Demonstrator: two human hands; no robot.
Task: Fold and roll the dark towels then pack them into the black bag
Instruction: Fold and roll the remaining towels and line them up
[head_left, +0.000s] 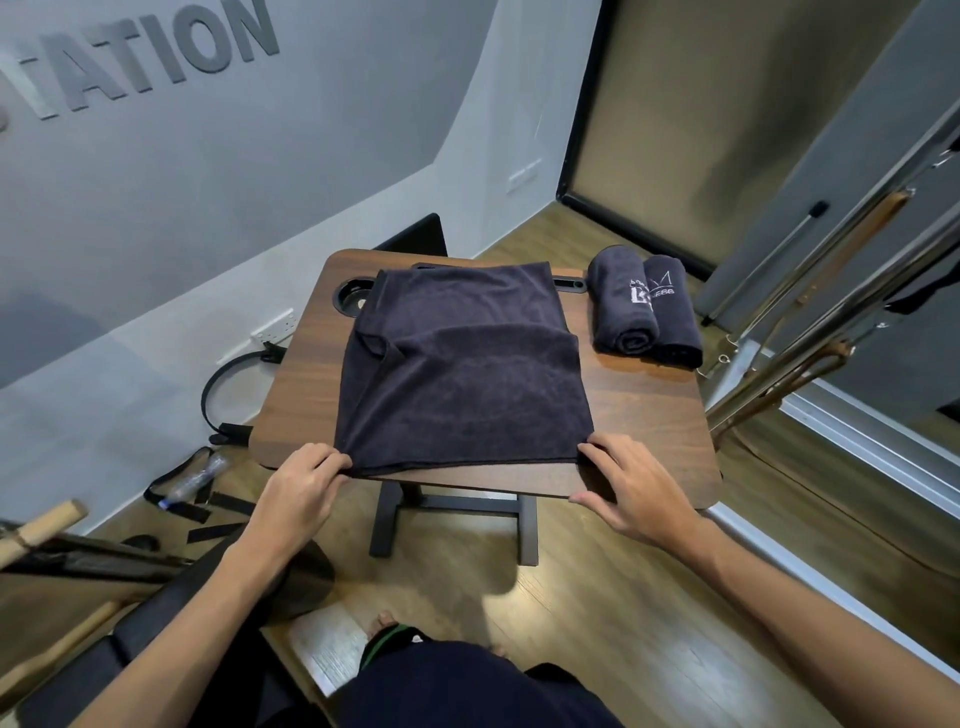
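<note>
A dark towel (462, 374) lies spread over a small wooden table (644, 415), folded over itself with a crease across its middle. My left hand (306, 478) pinches the towel's near left corner. My right hand (623, 478) holds the near right corner, fingers partly on the table edge. Two rolled dark towels (644, 306) with white logos lie side by side at the table's far right corner. I see no black bag that I can identify for certain.
A round cup hole (353, 299) sits at the table's far left corner. Black straps and a plastic bottle (197, 478) lie on the floor to the left. Metal and wood equipment bars (831, 322) stand at right. My foot (389, 623) rests below.
</note>
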